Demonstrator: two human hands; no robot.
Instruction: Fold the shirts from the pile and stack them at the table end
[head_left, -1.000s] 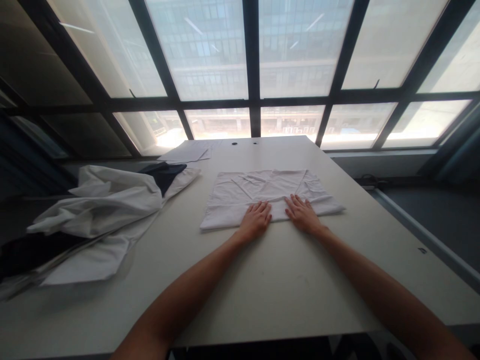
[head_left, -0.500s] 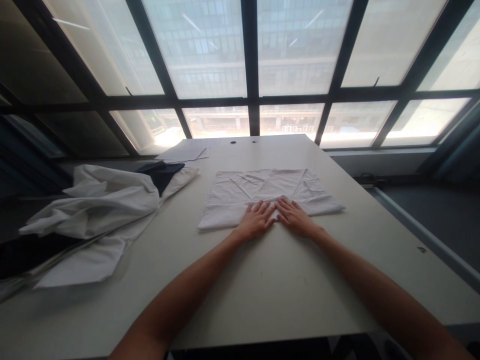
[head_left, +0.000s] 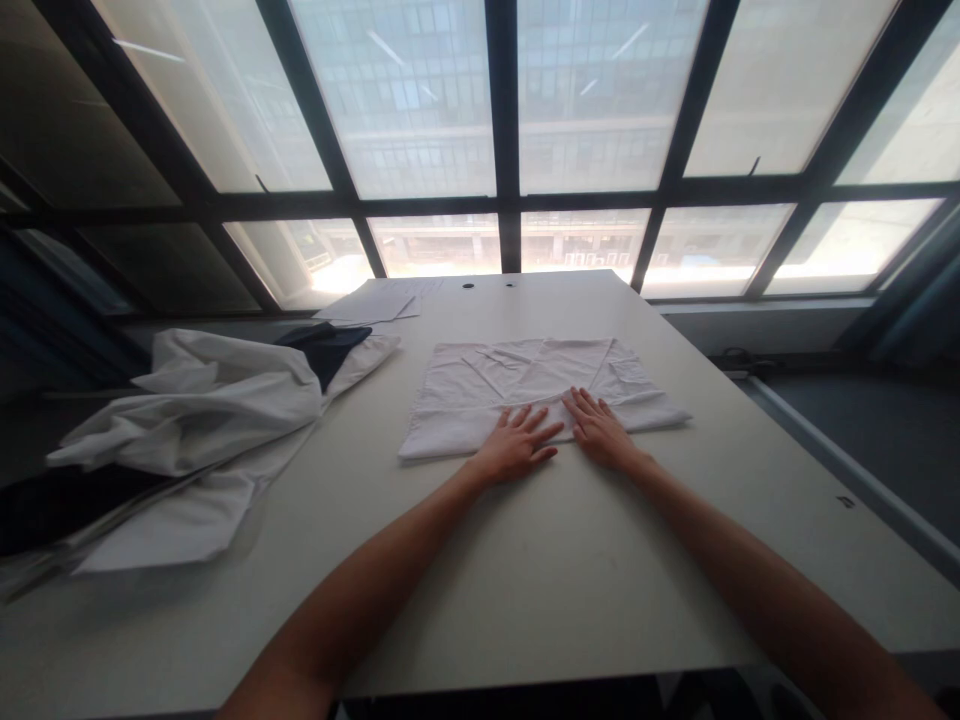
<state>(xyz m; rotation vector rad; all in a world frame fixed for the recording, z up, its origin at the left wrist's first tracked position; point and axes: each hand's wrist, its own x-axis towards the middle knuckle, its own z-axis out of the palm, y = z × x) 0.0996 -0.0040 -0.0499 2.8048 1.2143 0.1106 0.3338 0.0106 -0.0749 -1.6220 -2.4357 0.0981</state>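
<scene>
A folded white cloth garment (head_left: 465, 380) lies flat on the white table (head_left: 555, 580), its near edge turned over into a band. Creases and a V-shaped seam show on its upper face; its exact kind I cannot tell. My left hand (head_left: 516, 447) rests on the near band with fingers spread. Beside it, my right hand (head_left: 600, 430) lies flat on the same band, fingertips reaching the fold line. Both palms face down, and a small gap separates the hands.
To the left is a loose heap of white fabric (head_left: 225, 400) with dark blue cloth (head_left: 334, 350) among it. Sheets of paper (head_left: 375, 300) lie at the far left of the table. Large windows (head_left: 585, 100) stand behind the table's far edge.
My hands have moved slightly apart, the right one shifting rightward along the band. The left hand's fingers are spread wider. The garment lies in the same place.
</scene>
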